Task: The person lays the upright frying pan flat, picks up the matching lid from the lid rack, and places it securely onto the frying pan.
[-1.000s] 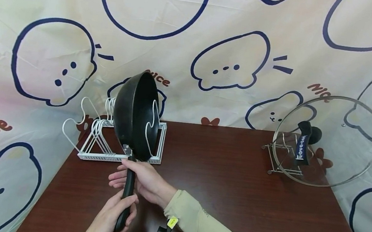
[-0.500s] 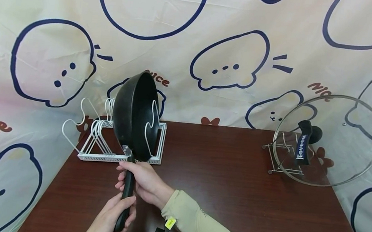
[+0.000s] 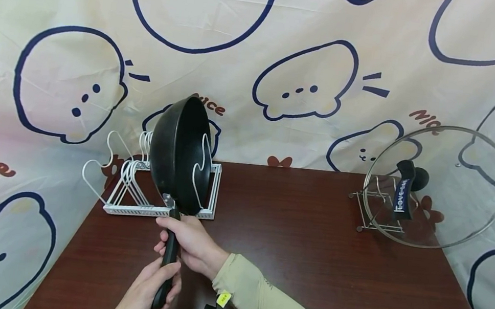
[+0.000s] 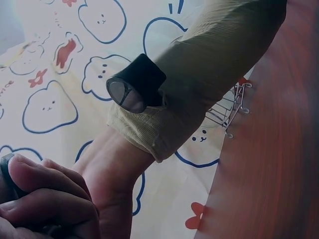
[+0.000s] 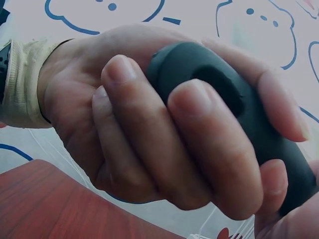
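A black wok [image 3: 175, 156] with a long black handle [image 3: 169, 253] stands on edge in a white wire rack [image 3: 138, 209], its open side facing right. My right hand [image 3: 192, 243] grips the handle near the bowl, thumb across the top and fingertips curling out on the left side. Lower down, my left hand [image 3: 157, 285] holds the handle near its end. In the right wrist view, the left fingers [image 5: 214, 144] wrap around the handle end [image 5: 179, 62] with its hanging hole. Curled fingers [image 4: 50, 199] also show in the left wrist view, with the handle mostly hidden.
At the back right, a glass lid [image 3: 449, 245] with a black knob leans upright in a small wire stand [image 3: 375, 227]. Both racks stand on a dark brown table [image 3: 290, 263]. A patterned cloth [image 3: 237, 86] hangs behind. The right wrist carries a black camera [image 4: 134, 84].
The fingers of my right hand, straighter a second ago, have curled in around the handle, and the right wrist has shifted slightly left. Wok and left hand hold nearly still.
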`<state>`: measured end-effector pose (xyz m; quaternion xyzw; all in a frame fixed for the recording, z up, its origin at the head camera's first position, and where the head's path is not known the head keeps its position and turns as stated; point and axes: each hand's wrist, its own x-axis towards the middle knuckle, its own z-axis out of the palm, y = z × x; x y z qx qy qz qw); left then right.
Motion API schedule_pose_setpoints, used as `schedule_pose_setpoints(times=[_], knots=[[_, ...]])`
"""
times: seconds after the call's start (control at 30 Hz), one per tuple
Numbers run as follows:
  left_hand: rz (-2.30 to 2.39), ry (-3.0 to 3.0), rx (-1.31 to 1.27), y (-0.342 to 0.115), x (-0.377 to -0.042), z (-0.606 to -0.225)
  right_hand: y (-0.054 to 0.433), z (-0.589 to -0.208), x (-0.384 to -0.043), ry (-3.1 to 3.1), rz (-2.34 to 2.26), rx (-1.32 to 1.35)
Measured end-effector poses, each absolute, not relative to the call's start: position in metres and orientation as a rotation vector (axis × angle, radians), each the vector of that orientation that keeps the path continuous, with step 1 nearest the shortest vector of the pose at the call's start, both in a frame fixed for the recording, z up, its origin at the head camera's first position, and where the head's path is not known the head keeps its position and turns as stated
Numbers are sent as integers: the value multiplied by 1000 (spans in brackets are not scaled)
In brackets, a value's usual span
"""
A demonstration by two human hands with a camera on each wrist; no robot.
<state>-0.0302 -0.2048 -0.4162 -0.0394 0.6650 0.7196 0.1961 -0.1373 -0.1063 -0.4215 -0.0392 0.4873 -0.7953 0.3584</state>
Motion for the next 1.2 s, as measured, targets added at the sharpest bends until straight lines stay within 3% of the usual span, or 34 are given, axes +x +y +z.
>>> schedule_pose_setpoints(times=[0.87, 1.2], knots=[[2141, 1819, 175, -210, -29, -427, -102, -423, -139, 1289, -1973, -175], [2147, 1809, 149, -209, -29, -425, -101, -423, -140, 1285, -1969, -185]])
